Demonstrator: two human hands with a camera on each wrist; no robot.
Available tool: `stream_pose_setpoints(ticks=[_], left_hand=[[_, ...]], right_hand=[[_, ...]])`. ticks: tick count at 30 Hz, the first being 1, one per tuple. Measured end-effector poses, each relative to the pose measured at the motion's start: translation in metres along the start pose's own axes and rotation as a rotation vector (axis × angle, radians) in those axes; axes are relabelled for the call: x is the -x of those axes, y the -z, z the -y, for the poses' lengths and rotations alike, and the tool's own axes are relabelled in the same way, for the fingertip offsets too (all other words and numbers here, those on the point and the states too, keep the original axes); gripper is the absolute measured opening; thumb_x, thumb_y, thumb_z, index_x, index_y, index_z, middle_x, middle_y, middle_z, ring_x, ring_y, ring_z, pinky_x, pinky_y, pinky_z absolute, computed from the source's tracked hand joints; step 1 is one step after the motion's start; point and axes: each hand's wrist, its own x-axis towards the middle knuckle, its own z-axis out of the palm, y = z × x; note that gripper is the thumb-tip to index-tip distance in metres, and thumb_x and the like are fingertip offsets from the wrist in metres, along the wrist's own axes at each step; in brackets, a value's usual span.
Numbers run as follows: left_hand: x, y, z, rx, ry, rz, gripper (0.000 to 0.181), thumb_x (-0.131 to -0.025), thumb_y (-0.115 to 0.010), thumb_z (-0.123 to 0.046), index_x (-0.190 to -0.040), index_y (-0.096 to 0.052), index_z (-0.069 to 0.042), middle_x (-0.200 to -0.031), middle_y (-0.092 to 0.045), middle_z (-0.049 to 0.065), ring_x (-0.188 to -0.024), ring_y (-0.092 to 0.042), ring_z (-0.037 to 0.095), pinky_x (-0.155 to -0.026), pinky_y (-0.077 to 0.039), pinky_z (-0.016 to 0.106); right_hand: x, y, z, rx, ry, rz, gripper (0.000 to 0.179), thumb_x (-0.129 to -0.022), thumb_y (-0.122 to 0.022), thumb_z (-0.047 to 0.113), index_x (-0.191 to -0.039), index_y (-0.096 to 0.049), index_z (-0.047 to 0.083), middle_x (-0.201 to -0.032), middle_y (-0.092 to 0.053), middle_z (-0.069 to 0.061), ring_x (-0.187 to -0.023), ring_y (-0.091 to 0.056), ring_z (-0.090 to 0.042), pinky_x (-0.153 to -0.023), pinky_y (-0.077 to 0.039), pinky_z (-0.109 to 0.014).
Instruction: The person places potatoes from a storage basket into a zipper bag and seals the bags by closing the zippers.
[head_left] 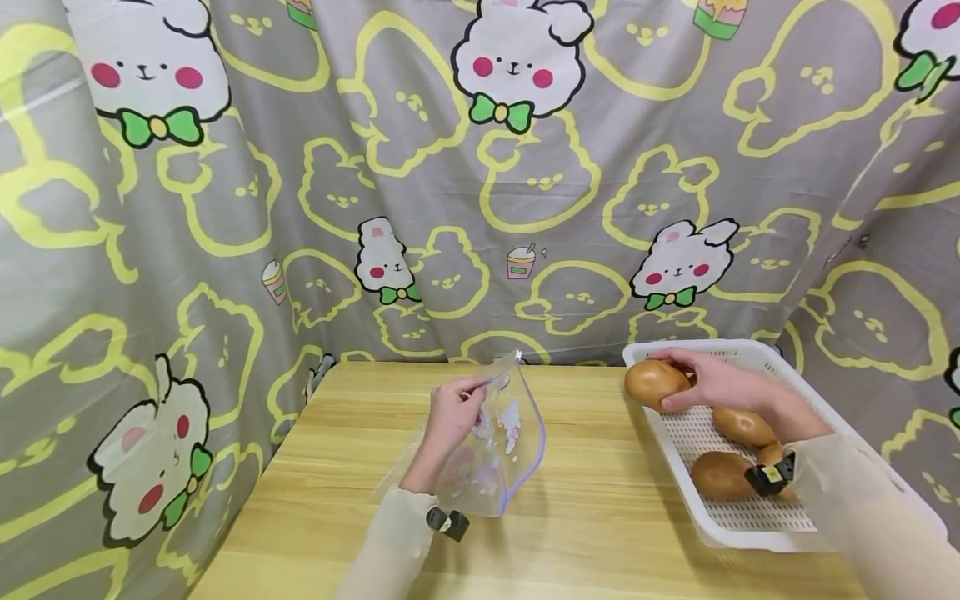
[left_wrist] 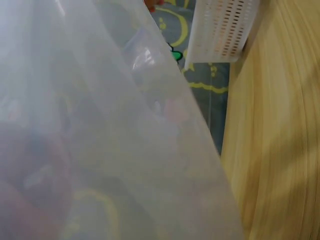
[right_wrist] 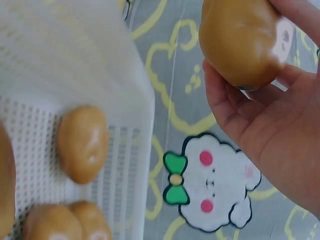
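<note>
My left hand [head_left: 453, 412] pinches the upper edge of a clear zip bag [head_left: 480, 479] with a purple zip line and printed figures. The bag stands tilted above the table, and its film [left_wrist: 140, 155] fills most of the left wrist view, blurring the hand behind it. At the right, my right hand [head_left: 723, 390] grips a smooth brown potato [head_left: 652, 385] over the left rim of a white basket [head_left: 678, 475]. In the right wrist view, fingers and thumb curl round this potato [right_wrist: 242, 42]. Several more potatoes [head_left: 723, 477] lie in the basket, partly hidden by the right forearm.
A wooden table [head_left: 592, 517] carries the bag and basket. Behind it and along both sides hangs a grey curtain [head_left: 450, 192] with cartoon prints. The basket's perforated wall [left_wrist: 220, 30] also shows at the top of the left wrist view.
</note>
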Motion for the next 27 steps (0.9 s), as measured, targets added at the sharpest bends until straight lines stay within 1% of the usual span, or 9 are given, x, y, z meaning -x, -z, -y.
stream_pose_setpoints(ticks=[3, 7, 10, 15, 21, 24, 27], left_hand=[[0.000, -0.001, -0.001, -0.001, -0.003, -0.005, 0.019, -0.089, -0.059, -0.007, -0.100, -0.075, -0.008, -0.083, -0.068, 0.015, -0.042, -0.053, 0.010, -0.037, -0.044, 0.022], [0.000, -0.003, -0.003, 0.000, -0.021, -0.004, 0.020, -0.089, -0.059, -0.006, -0.100, -0.075, -0.007, -0.082, -0.068, 0.013, -0.042, -0.053, 0.009, -0.037, -0.044, 0.022], [-0.001, -0.003, -0.003, 0.001, -0.031, -0.002, 0.019, -0.089, -0.059, -0.005, -0.100, -0.075, -0.006, -0.081, -0.067, 0.014, -0.041, -0.053, 0.008, -0.037, -0.044, 0.021], [-0.001, -0.006, -0.002, 0.014, -0.039, 0.007, 0.020, -0.089, -0.058, -0.003, -0.100, -0.074, -0.004, -0.083, -0.067, 0.019, -0.041, -0.051, 0.007, -0.036, -0.043, 0.020], [-0.002, -0.008, -0.002, 0.008, -0.011, 0.013, 0.020, -0.090, -0.058, -0.005, -0.101, -0.075, -0.007, -0.084, -0.068, 0.017, -0.041, -0.052, 0.008, -0.037, -0.043, 0.021], [-0.003, -0.009, -0.002, 0.002, 0.002, 0.012, 0.020, -0.089, -0.058, -0.005, -0.101, -0.075, -0.007, -0.084, -0.068, 0.016, -0.041, -0.053, 0.009, -0.037, -0.043, 0.022], [-0.004, -0.011, -0.002, -0.001, 0.015, 0.015, 0.020, -0.089, -0.058, -0.006, -0.100, -0.075, -0.008, -0.082, -0.068, 0.016, -0.042, -0.053, 0.010, -0.037, -0.043, 0.021]], right_hand=[[-0.006, -0.006, 0.008, -0.048, 0.037, 0.030, 0.071, -0.079, -0.076, 0.032, -0.136, -0.043, 0.008, -0.119, -0.055, -0.005, -0.095, -0.055, -0.017, -0.082, -0.045, -0.025], [-0.015, -0.015, 0.019, -0.059, 0.085, 0.047, 0.065, -0.079, -0.077, 0.028, -0.132, -0.046, 0.007, -0.115, -0.056, -0.006, -0.093, -0.055, -0.018, -0.079, -0.047, -0.027], [-0.023, -0.020, 0.029, -0.060, 0.085, 0.066, 0.063, -0.079, -0.077, 0.029, -0.131, -0.047, 0.008, -0.115, -0.056, -0.006, -0.094, -0.054, -0.020, -0.079, -0.047, -0.030], [-0.034, -0.029, 0.043, -0.086, 0.083, 0.113, 0.068, -0.080, -0.075, 0.030, -0.136, -0.044, 0.006, -0.119, -0.055, -0.007, -0.097, -0.054, -0.022, -0.081, -0.046, -0.034], [-0.044, -0.042, 0.052, -0.128, 0.099, 0.154, 0.073, -0.081, -0.074, 0.031, -0.141, -0.040, 0.007, -0.121, -0.055, -0.007, -0.098, -0.055, -0.022, -0.081, -0.047, -0.035], [-0.048, -0.049, 0.057, -0.137, 0.115, 0.157, 0.074, -0.080, -0.075, 0.032, -0.141, -0.041, 0.008, -0.123, -0.055, -0.008, -0.098, -0.055, -0.021, -0.080, -0.048, -0.035], [-0.052, -0.056, 0.063, -0.132, 0.148, 0.155, 0.073, -0.080, -0.075, 0.032, -0.140, -0.042, 0.008, -0.122, -0.055, -0.007, -0.097, -0.055, -0.020, -0.080, -0.048, -0.034]])
